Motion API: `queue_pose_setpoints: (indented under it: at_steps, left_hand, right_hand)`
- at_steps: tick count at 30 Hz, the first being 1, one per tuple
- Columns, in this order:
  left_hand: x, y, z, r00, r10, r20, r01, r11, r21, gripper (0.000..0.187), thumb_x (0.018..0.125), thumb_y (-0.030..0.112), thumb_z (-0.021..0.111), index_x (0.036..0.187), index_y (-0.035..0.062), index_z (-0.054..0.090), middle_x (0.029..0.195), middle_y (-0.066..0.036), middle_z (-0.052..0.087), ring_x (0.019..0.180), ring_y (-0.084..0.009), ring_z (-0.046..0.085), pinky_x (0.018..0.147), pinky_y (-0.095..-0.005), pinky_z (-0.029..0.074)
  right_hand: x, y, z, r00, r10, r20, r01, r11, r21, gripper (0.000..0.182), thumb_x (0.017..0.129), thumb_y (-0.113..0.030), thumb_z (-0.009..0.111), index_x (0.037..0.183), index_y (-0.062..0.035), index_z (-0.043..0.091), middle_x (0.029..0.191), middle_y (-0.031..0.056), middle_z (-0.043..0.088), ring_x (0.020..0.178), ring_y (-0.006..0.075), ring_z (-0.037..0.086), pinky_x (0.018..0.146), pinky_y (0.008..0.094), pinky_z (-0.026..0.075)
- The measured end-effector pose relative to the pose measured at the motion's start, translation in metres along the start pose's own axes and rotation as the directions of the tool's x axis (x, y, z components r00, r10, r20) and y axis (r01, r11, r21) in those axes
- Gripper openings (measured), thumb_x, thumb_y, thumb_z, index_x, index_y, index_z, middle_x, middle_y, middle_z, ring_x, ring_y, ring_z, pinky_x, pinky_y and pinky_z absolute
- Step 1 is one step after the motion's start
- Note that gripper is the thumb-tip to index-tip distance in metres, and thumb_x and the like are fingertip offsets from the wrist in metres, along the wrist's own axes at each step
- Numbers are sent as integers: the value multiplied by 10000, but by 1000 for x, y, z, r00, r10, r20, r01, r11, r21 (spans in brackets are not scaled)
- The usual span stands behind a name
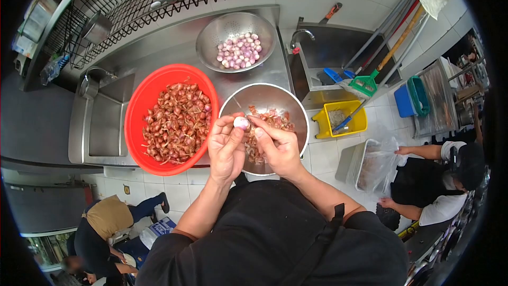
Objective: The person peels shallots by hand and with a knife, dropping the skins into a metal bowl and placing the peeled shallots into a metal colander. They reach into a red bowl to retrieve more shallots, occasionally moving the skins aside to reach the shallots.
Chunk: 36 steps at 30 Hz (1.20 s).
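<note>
My left hand is closed around a peeled, whitish-purple shallot, held up over a steel bowl. Close beside it, my right hand grips what looks like a small knife, its thin blade pointing up and left; the fingers hide most of it. Reddish-brown peelings lie in the bowl beneath both hands. A red basin to the left holds a heap of unpeeled shallots. Behind, a steel colander contains peeled shallots.
A sink is at the left end of the steel counter, under a wire rack. To the right are another sink, a yellow bucket and long-handled cleaning tools. One person handles a plastic bag at right; another bends at lower left.
</note>
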<state>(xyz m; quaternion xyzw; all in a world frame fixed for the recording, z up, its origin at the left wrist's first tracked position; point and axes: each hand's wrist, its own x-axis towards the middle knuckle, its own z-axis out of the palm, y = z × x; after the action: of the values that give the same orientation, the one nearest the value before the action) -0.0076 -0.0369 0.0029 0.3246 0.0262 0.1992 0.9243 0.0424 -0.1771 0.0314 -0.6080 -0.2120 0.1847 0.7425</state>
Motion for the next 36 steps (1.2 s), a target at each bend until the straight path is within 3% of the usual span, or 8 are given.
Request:
queue_pose_setpoints:
  at_steps: [2,10,14,19,25,28,34,36]
  left_hand:
    - [2,1,3,1000,-10,-17,10,1000,-2,270,947,-25,587,1204,41,542,1254,-126,604,1145,-186,594,1002,-321,484]
    - [15,-3,-19,995,-66,-70,79,976,202,216,970,43,586,1181,-8,587,1132,-118,655,1065,-198,633,923,-304,518]
    - [71,15,17,956,292,9,-277,898,341,178,949,44,634,1107,-33,613,993,-97,670,901,-153,630,792,-287,515]
    - [180,-8,-30,971,177,-158,-85,881,465,262,956,170,661,1068,-66,643,920,-95,693,778,-133,631,707,-269,510]
    - [118,-23,-62,923,-368,-111,252,361,898,307,954,291,639,958,-9,700,860,-111,713,759,-194,661,736,-335,534]
    - [70,-34,-76,865,-500,34,-377,-605,702,436,854,423,680,990,11,719,867,-264,697,931,-434,672,862,-518,515]
    - [45,-22,-45,813,-432,-390,147,-495,856,410,866,246,659,1208,21,639,1108,-281,650,1172,-431,558,976,-482,470]
    - [28,-30,-66,925,-151,350,-371,-567,736,411,839,151,678,1216,1,613,1138,-248,650,1127,-410,597,936,-459,497]
  right_hand:
    - [1,0,3,995,73,-68,-63,988,138,329,1012,-119,542,1309,13,593,725,-23,564,604,8,480,527,174,395]
    - [16,54,-32,972,125,-201,-131,991,-17,333,1035,-193,506,1280,19,585,636,-2,536,439,33,405,389,207,321]
    - [6,83,-45,908,360,-216,-375,927,-30,243,1027,-227,520,1065,0,599,604,-2,480,367,60,349,319,249,253]
    - [2,86,-45,949,253,-189,-285,944,-165,261,980,-233,599,1019,18,655,667,15,588,547,68,492,491,254,394]
    - [-2,49,-49,950,113,-293,-189,950,-248,224,934,-209,674,874,6,691,734,-15,637,691,44,527,608,245,442]
    - [3,44,-51,943,89,-322,-160,966,-201,218,871,-151,748,724,-36,634,615,-46,584,561,34,459,506,219,365]
    - [21,60,-59,975,183,-124,-221,844,-490,278,813,-105,764,1026,28,646,731,25,631,591,78,510,557,274,444]
    - [26,56,-55,877,473,-88,-463,780,-420,495,806,-89,765,1224,63,546,792,58,643,522,85,498,475,268,416]
